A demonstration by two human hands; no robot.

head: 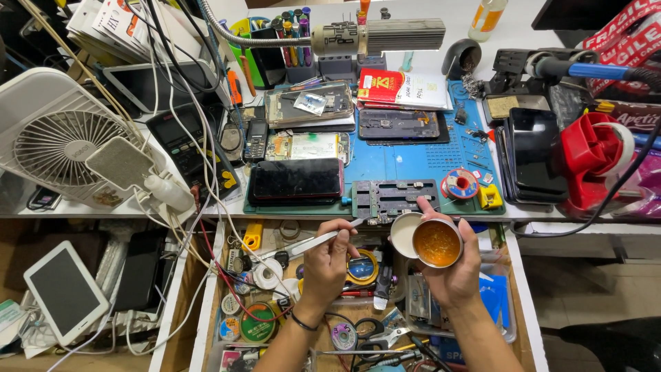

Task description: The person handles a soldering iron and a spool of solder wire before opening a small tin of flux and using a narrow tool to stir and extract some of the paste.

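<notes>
I hold a small round tin [436, 242] of amber paste in my right hand [451, 269], fingers wrapped around it, its white lid [402, 233] tucked against the left side. My left hand [328, 260] grips metal tweezers [313, 242], tips pointing toward the tin. Both hover over the open drawer [206, 303] full of tape rolls and tools. Beyond, on the worktop [551, 212], a blue mat [385, 164] carries a dark phone [296, 180] and opened handsets.
</notes>
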